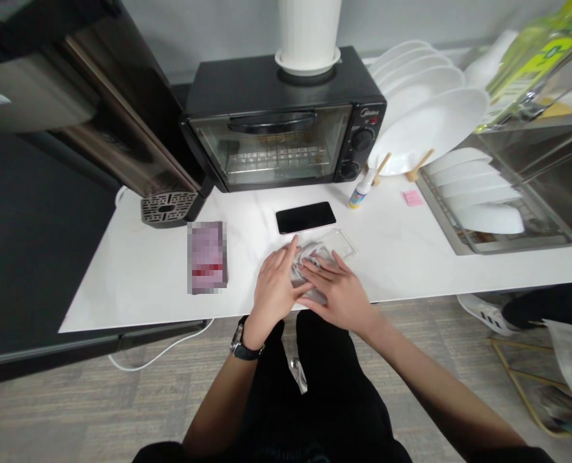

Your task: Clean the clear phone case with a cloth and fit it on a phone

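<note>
A crumpled greyish-white cloth [316, 249] lies bunched on the counter between my hands, partly covered by them. My left hand [276, 283] rests against its left side with fingers stretched out. From the right, my right hand [336, 290] lies over the cloth, its fingers spread and touching it. The thumbs come close together at the front. Just behind is a clear phone case [344, 242], partly hidden by the cloth and my right hand. A black smartphone [305, 218] lies flat beyond them, apart from both hands.
A blurred-out pinkish item [207, 257] lies to the left on the white counter [136, 276]. Behind stand a drink dispenser [167, 207] and a toaster oven [286, 122]. A small bottle [359, 191], pink sticky notes [413, 198], racked plates [435, 122] and a sink [556, 173] are rightward.
</note>
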Demonstrator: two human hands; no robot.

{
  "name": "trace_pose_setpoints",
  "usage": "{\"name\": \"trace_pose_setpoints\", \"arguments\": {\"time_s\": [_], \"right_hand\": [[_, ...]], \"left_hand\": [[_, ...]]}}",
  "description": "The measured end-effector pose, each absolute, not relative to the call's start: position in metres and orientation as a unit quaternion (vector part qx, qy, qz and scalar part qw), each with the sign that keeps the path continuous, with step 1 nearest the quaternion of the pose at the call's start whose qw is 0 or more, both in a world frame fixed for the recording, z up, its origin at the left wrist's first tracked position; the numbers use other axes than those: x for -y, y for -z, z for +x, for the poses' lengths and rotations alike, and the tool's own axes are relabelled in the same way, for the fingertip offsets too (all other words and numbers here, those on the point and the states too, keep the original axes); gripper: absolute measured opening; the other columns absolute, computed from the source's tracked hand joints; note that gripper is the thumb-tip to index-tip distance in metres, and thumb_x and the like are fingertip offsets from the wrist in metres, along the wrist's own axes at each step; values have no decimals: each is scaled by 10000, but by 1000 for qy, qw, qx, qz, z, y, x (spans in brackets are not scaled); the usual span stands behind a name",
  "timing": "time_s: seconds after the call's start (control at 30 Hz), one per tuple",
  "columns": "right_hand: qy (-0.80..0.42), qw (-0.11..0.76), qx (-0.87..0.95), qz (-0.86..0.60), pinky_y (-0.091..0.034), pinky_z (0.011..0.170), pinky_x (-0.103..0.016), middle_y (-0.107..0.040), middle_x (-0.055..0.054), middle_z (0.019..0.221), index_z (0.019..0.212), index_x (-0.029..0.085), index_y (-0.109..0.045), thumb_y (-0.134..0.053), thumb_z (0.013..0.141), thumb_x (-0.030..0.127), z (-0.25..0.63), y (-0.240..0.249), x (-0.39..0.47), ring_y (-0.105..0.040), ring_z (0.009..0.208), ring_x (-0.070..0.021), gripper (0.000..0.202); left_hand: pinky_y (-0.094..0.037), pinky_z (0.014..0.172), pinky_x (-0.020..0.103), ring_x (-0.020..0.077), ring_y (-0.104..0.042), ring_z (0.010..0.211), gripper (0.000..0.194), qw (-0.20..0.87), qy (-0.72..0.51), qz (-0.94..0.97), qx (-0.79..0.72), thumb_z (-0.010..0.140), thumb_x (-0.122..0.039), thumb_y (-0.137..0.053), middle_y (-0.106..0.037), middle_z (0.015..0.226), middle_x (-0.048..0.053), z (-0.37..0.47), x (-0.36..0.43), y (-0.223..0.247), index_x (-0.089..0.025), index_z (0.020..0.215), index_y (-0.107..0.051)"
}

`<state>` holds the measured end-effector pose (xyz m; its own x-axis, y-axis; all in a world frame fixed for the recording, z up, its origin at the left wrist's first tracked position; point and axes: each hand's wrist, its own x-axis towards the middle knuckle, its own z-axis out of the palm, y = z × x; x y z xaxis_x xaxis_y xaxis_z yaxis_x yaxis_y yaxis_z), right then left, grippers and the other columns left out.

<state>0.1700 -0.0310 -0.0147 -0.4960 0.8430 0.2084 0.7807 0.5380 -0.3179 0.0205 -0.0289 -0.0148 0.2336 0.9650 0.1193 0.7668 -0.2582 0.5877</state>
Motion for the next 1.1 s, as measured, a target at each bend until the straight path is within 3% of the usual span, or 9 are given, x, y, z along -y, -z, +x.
{"name": "trace_pose_setpoints", "arguments": {"time_s": [0.17, 0.37, 0.53, 0.7, 0.83, 0.93, 1.0, 1.1], "right_hand": [[-77, 163, 834, -521, -84, 941, -433, -397, 30, 1113, 1083, 289, -341, -333, 731, 366, 189, 14, 27, -307, 1056, -175, 361], [-104, 172, 873, -444, -207, 920, -408, -424, 33, 1089, 1074, 295, -354, -404, 645, 477, 185, 10, 31, -316, 1050, -182, 469], [-76, 170, 837, -514, -116, 939, -421, -410, 14, 1104, 1080, 274, -354, -365, 707, 390, 191, 12, 22, -337, 1038, -181, 390], [-113, 157, 882, -429, -147, 947, -377, -407, 41, 1104, 1110, 278, -307, -360, 678, 464, 183, 14, 25, -293, 1067, -160, 473], [-81, 182, 839, -507, -159, 922, -443, -422, 40, 1088, 1097, 308, -318, -356, 708, 392, 181, 11, 25, -335, 1038, -188, 400], [-94, 182, 854, -478, -199, 920, -417, -413, 34, 1098, 1106, 289, -316, -377, 665, 468, 174, 11, 28, -318, 1049, -193, 480], [-115, 170, 874, -441, -184, 937, -383, -411, 39, 1099, 1110, 280, -310, -353, 660, 503, 170, 12, 31, -307, 1057, -173, 504], [-103, 171, 847, -492, -118, 948, -405, -396, 50, 1110, 1105, 298, -307, -311, 715, 434, 171, 13, 30, -289, 1068, -163, 412]], "left_hand": [[-217, 907, 354, 196, -322, 1040, 812, 206, -235, 755, -577, 602, -384, -511, -395, 1112, 10, 21, 29, 12, -262, 1189, 37], [-216, 913, 347, 186, -323, 1039, 759, 202, -232, 759, -574, 626, -363, -495, -392, 1117, 1, 23, 30, 10, -265, 1191, 2], [-219, 908, 364, 192, -325, 1035, 789, 194, -227, 757, -581, 592, -374, -528, -397, 1112, -2, 23, 30, 10, -278, 1188, -20], [-207, 920, 328, 166, -315, 1044, 758, 199, -222, 760, -578, 620, -350, -507, -381, 1122, 0, 22, 30, 10, -256, 1191, -17], [-191, 921, 344, 180, -303, 1053, 763, 201, -220, 762, -575, 614, -367, -503, -382, 1119, -1, 22, 29, 11, -272, 1189, -9], [-201, 916, 350, 192, -283, 1066, 731, 200, -219, 762, -576, 632, -336, -488, -357, 1141, 14, 22, 29, 11, -257, 1193, -27], [-211, 912, 345, 197, -282, 1064, 709, 199, -219, 760, -579, 642, -306, -479, -351, 1147, 29, 22, 29, 12, -229, 1198, -45], [-208, 913, 343, 194, -301, 1052, 718, 200, -225, 760, -577, 633, -323, -487, -376, 1128, 29, 22, 30, 12, -224, 1197, -54]]}}
